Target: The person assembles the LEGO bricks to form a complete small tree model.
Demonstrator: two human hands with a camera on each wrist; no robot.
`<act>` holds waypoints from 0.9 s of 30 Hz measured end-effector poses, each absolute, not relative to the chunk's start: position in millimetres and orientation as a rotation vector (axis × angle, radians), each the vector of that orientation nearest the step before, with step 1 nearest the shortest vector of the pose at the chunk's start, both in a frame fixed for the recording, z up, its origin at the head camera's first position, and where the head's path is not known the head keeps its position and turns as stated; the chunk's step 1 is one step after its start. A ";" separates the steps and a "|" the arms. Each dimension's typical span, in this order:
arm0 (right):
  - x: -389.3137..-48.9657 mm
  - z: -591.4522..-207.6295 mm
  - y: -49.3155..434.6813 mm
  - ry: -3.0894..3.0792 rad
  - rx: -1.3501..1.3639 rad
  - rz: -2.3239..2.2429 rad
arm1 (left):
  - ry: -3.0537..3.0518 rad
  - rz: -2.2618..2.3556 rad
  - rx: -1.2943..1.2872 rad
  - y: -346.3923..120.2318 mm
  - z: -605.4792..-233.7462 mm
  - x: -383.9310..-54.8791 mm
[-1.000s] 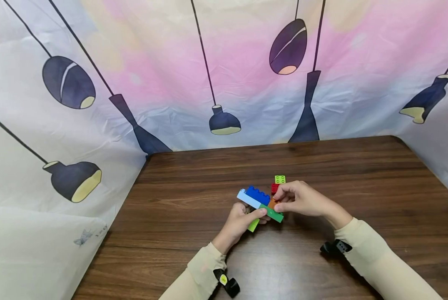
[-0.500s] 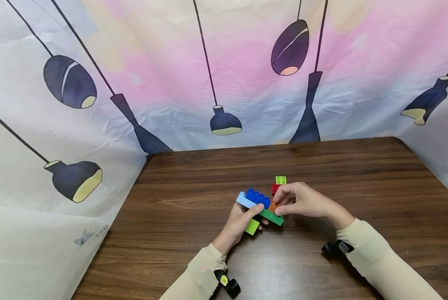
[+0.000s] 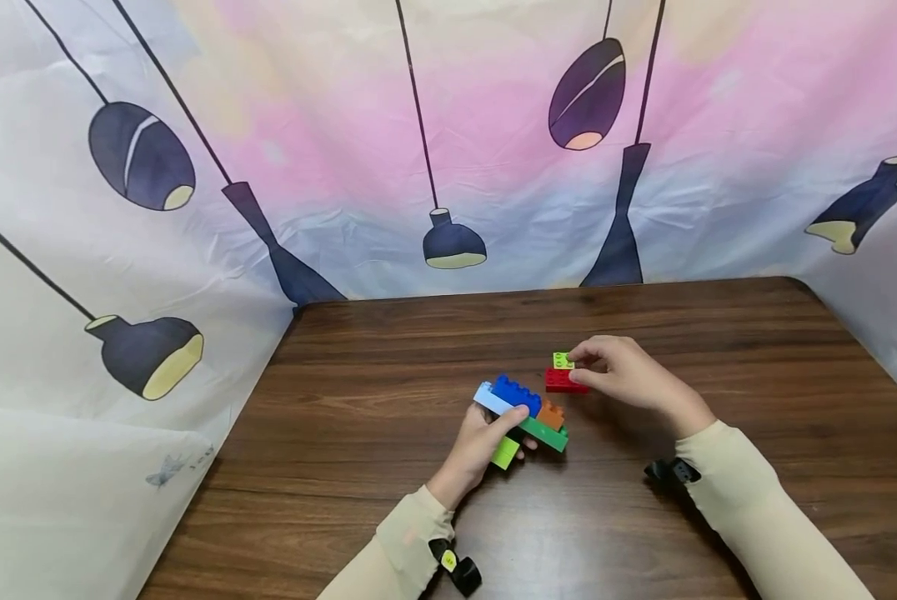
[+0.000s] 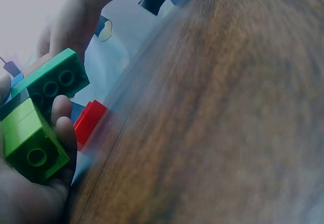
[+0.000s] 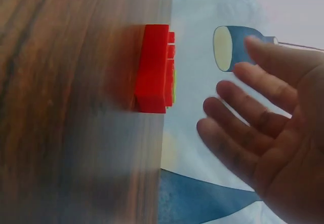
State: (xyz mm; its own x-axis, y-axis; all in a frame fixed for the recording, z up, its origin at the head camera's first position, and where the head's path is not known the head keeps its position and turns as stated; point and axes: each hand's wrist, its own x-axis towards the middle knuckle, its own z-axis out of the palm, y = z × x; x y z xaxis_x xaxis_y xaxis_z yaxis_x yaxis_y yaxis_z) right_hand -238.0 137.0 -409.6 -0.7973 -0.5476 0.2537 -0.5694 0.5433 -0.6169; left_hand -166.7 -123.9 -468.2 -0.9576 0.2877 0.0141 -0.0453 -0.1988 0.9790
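Observation:
My left hand (image 3: 480,443) grips a toy brick assembly, its thumb pressing on the top face. In the head view the assembly shows a dark blue brick (image 3: 516,395), a light blue brick (image 3: 491,398), an orange brick (image 3: 551,414), a green brick (image 3: 546,435) and a lime green brick (image 3: 504,452) below. The left wrist view shows the hollow undersides of the green brick (image 4: 55,79) and the lime brick (image 4: 36,157). My right hand (image 3: 623,377) hovers by a loose red brick (image 3: 558,381), fingers loosely bent, holding nothing in the right wrist view.
A small lime green brick (image 3: 561,359) lies just behind the red one. Both sit on a dark wooden table (image 3: 388,367). Behind the table hangs a cloth (image 3: 343,167) printed with lamps.
My right hand has left the orange brick, which stays on the assembly, and moved away toward the red and lime bricks. The left hand shifted its thumb along the assembly, then stayed still.

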 end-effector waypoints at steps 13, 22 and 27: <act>-237.0 -418.8 113.4 -2.932 1.041 0.680 | 1.860 2.219 0.267 -123.9 -468.8 -165.1; -233.9 -419.4 109.8 -2.890 1.066 0.670 | 1.844 2.218 0.263 -123.6 -467.0 -165.8; -231.9 -421.6 111.6 -2.912 1.078 0.713 | 1.852 2.208 0.259 -123.5 -467.3 -166.2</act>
